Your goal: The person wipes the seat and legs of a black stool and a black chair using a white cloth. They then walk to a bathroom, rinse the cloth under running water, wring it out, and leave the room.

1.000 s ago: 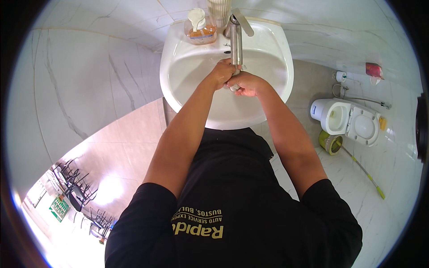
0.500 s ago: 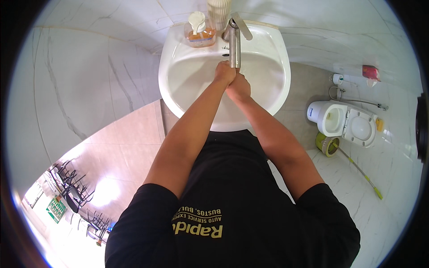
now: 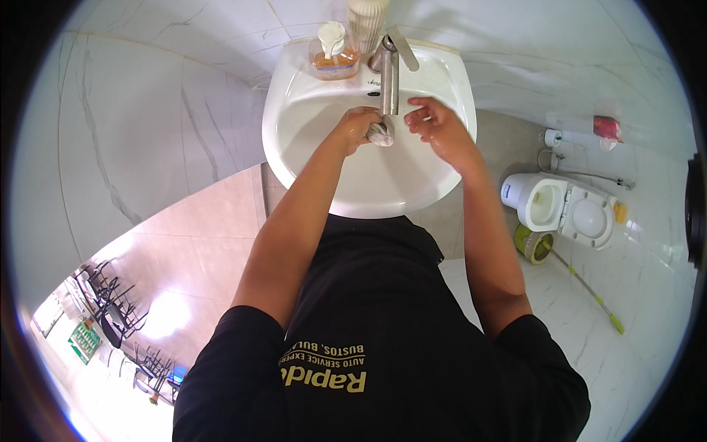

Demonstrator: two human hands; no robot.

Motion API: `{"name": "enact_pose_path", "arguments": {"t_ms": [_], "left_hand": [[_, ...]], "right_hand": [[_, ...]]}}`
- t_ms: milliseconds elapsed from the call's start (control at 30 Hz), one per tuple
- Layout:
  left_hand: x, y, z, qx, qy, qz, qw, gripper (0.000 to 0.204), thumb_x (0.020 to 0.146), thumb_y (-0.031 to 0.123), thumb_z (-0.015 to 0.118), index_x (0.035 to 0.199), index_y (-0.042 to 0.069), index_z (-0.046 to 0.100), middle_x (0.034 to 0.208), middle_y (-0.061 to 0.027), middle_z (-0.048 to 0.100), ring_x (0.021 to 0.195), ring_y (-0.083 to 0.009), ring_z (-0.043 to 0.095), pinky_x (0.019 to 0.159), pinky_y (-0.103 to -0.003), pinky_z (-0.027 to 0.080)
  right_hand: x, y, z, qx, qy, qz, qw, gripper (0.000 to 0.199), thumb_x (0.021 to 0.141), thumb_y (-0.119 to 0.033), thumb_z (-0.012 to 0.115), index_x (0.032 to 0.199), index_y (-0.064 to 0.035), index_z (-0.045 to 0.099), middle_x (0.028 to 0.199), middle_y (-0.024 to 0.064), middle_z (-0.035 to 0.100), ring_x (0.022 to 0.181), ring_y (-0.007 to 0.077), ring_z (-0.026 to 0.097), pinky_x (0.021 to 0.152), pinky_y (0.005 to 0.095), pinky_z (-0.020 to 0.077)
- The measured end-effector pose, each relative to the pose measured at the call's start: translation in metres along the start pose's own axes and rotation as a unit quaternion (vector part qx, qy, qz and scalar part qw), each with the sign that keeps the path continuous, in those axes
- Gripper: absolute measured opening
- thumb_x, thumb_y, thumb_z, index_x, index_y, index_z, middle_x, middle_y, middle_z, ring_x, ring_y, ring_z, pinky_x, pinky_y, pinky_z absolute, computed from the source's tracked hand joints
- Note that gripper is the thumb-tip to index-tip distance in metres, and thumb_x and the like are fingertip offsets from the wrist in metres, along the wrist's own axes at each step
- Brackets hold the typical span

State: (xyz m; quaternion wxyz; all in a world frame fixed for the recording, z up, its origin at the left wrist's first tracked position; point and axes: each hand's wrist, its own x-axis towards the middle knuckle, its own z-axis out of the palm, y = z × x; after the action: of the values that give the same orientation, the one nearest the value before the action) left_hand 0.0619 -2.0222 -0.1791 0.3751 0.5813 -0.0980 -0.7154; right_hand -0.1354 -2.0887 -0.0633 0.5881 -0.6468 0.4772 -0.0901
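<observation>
A crumpled greyish-white cloth [image 3: 381,133] is bunched in my left hand [image 3: 358,127], just below the spout of the metal faucet [image 3: 390,85]. My fingers are closed around one side of it, and the rest sticks out to the right. To the right of the spout, my right hand [image 3: 440,130] is raised over the basin with its fingers loosely apart, holding nothing. Both hands are above the white sink [image 3: 274,140]. Whether water is running cannot be made out.
A clear pump bottle [image 3: 335,62] with orange liquid stands on the sink's back left ledge, beside a ribbed cream container [image 3: 366,22]. Tiled walls rise behind and to the left. Off to the right are a toilet [image 3: 541,202], a green bucket [image 3: 532,244] and a long-handled brush [image 3: 589,287].
My hands were together under the spout. They have parted: the right moved right and opened, while the left moved slightly left and nearer, and the cloth now shows in it.
</observation>
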Motion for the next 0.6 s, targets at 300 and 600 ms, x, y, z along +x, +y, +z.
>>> {"name": "enact_pose_path", "arguments": {"t_ms": [300, 600], "left_hand": [[-0.004, 0.007, 0.01, 0.019, -0.011, 0.111, 0.994, 0.043, 0.093, 0.006, 0.068, 0.135, 0.002, 0.058, 0.115, -0.0091, 0.069, 0.097, -0.0204, 0.07, 0.085, -0.037, 0.059], [-0.014, 0.007, 0.024, 0.215, 0.101, 0.256, 0.937, 0.034, 0.085, 0.009, 0.074, 0.117, 0.002, 0.066, 0.102, -0.0114, 0.069, 0.089, -0.0229, 0.067, 0.082, -0.035, 0.054]], "right_hand": [[-0.007, -0.101, -0.013, -0.25, 0.113, -0.111, 0.955, 0.035, 0.097, -0.027, 0.066, 0.115, 0.003, 0.062, 0.09, 0.0184, 0.071, 0.079, 0.0312, 0.07, 0.071, 0.0414, 0.0544], [0.001, -0.118, 0.012, -0.335, 0.128, -0.123, 0.925, 0.026, 0.098, -0.027, 0.062, 0.101, -0.0011, 0.062, 0.082, 0.0182, 0.07, 0.083, 0.0362, 0.069, 0.075, 0.0474, 0.0545]]}}
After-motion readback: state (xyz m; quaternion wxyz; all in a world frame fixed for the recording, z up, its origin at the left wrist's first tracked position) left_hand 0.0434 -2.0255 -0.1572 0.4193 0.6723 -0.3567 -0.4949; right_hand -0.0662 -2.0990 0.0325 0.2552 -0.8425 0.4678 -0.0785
